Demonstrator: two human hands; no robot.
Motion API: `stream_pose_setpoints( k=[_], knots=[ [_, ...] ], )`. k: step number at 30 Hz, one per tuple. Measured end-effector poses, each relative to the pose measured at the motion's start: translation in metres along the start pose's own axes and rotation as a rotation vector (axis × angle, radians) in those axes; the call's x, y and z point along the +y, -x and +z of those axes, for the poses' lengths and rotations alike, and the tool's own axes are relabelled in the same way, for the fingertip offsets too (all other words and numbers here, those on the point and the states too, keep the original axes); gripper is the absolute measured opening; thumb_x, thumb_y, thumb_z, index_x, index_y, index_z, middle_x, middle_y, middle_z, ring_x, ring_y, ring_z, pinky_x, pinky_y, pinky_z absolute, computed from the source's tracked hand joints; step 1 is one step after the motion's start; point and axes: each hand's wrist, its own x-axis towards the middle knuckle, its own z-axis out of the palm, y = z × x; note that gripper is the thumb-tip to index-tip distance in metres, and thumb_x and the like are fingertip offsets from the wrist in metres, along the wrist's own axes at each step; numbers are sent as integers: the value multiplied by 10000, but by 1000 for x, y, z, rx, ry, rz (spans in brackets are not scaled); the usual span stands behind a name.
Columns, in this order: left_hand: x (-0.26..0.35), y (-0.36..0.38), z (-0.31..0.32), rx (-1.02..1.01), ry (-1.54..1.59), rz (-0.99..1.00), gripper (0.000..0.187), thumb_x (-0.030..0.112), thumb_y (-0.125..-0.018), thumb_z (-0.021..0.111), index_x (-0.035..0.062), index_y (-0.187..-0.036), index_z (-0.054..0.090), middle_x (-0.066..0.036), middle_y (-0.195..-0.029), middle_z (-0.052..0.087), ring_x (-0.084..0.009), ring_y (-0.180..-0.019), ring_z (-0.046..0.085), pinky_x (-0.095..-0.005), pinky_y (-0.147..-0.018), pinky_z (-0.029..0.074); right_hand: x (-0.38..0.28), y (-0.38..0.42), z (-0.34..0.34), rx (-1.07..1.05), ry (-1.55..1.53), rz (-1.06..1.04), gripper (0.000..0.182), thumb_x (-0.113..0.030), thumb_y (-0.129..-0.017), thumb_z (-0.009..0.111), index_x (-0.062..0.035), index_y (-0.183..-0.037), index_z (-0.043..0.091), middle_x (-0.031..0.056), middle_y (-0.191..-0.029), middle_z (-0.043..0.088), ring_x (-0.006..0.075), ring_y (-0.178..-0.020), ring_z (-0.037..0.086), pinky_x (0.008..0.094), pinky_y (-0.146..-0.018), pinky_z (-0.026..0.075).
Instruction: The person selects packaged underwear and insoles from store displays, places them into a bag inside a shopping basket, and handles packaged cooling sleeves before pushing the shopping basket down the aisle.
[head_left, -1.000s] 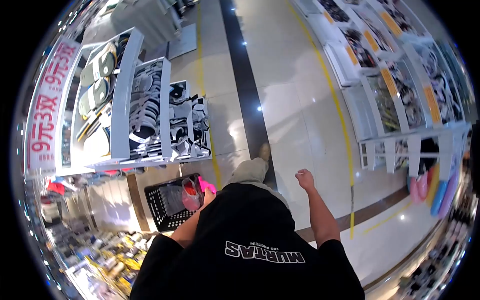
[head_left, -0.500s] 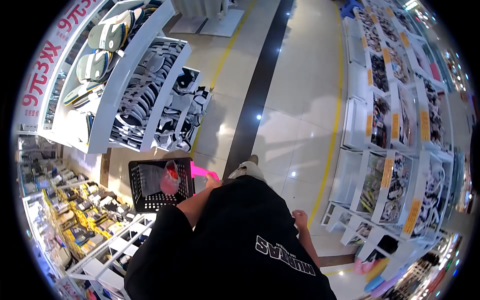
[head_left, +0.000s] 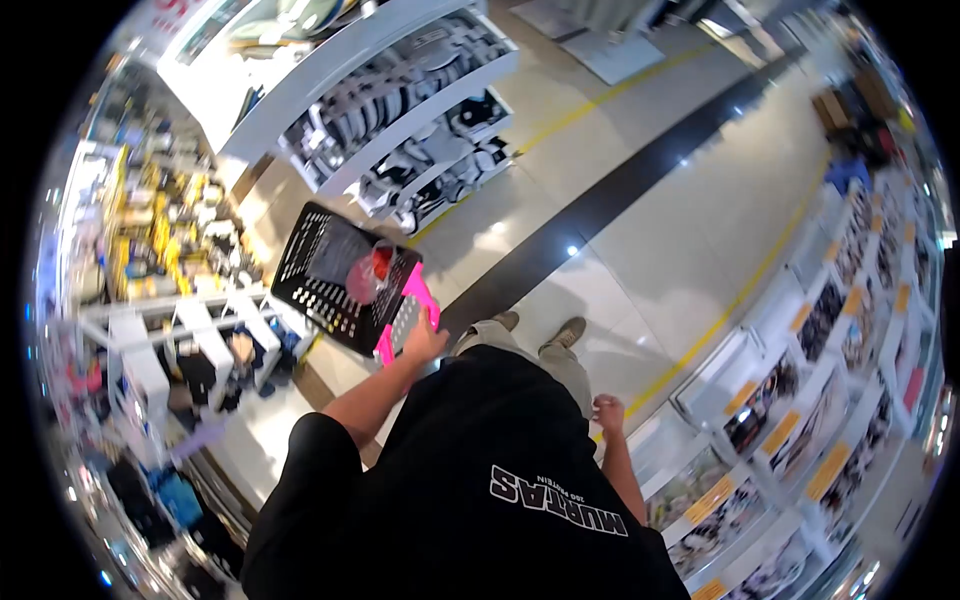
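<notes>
My left hand (head_left: 426, 338) is closed around the pink handle (head_left: 421, 296) of a black plastic shopping basket (head_left: 308, 262). The basket hangs tilted to my left, its slotted sides showing. Inside lie a clear plastic package (head_left: 337, 252) and a round pink-and-red item in transparent wrapping (head_left: 369, 276), whose kind I cannot make out. By my right hip hangs my right hand (head_left: 607, 412), its fingers loosely curled and nothing visible in them. The nearest thing to it is the white shelving on the right.
Tiered white racks of slippers (head_left: 425, 75) stand ahead on the left. Beside them is a display of small packaged goods (head_left: 165, 240). White bins with orange labels (head_left: 790, 430) line the right side. A dark floor strip (head_left: 625, 205) runs along the tiled aisle.
My view has turned to the left, so the aisle now slants to the right. The basket has swung to a steeper tilt, showing more of its handle. Both of my shoes now show.
</notes>
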Motion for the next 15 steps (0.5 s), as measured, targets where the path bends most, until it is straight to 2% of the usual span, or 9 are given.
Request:
stream_pose_setpoints(
  k=[2, 4, 5, 8, 11, 12, 14, 15],
  knots=[
    [-13, 5, 5, 128, 28, 102, 875, 314, -824, 658, -27, -1501, 220, -317, -1287, 561, -426, -1193, 560, -461, -1032, 434, -44, -30, -37, -40, -26, 12, 204, -152, -880, 621, -67, -1066, 616, 46, -853, 643, 168, -656, 636, 283, -542, 507],
    [36, 48, -43, 86, 34, -25, 796, 309, -838, 651, -8, -1481, 305, -302, -1346, 523, -403, -1228, 541, -448, -1045, 422, -80, -61, -68, -56, -21, -79, 201, -150, -877, 609, -65, -1059, 617, 48, -856, 647, 171, -656, 638, 279, -530, 503],
    [44, 61, -55, 117, 19, -62, 740, 299, -848, 640, 6, -1460, 343, -297, -1326, 537, -408, -1217, 544, -445, -1039, 426, -95, -76, -82, -69, 45, -95, 204, -149, -874, 607, -65, -1059, 617, 49, -855, 646, 171, -659, 638, 278, -525, 502],
    [32, 82, -70, 348, -80, -67, 496, 289, -843, 635, 38, -1257, 530, -247, -1089, 654, -420, -1026, 629, -477, -916, 493, -143, -141, -108, -118, 190, -159, 215, -143, -869, 604, -62, -1067, 617, 54, -854, 645, 172, -668, 640, 274, -514, 499],
    [38, 103, -85, 489, -209, -192, 249, 265, -841, 631, 46, -957, 609, -206, -905, 660, -401, -889, 646, -503, -801, 505, -176, -172, -115, -148, 260, -153, 233, -137, -880, 598, -63, -1101, 603, 60, -849, 642, 173, -677, 640, 280, -510, 501],
    [34, 108, -86, 540, -234, -167, 260, 268, -828, 644, 51, -971, 625, -201, -906, 670, -398, -900, 648, -495, -806, 508, -179, -181, -109, -166, 237, -147, 234, -137, -882, 600, -67, -1105, 601, 57, -846, 640, 172, -676, 639, 281, -508, 499],
    [39, 124, -78, 432, -187, -216, 261, 279, -810, 663, 48, -929, 646, -193, -908, 680, -398, -895, 650, -478, -805, 514, -186, -205, -101, -195, 208, -147, 235, -136, -886, 604, -74, -1113, 596, 50, -841, 637, 169, -673, 637, 283, -505, 496],
    [53, 139, -74, 289, -201, -317, 262, 296, -786, 699, 50, -869, 664, -188, -918, 689, -384, -892, 658, -466, -807, 519, -193, -212, -94, -230, 255, -135, 232, -138, -885, 610, -79, -1110, 600, 48, -839, 637, 167, -668, 635, 283, -505, 495]
  ],
)
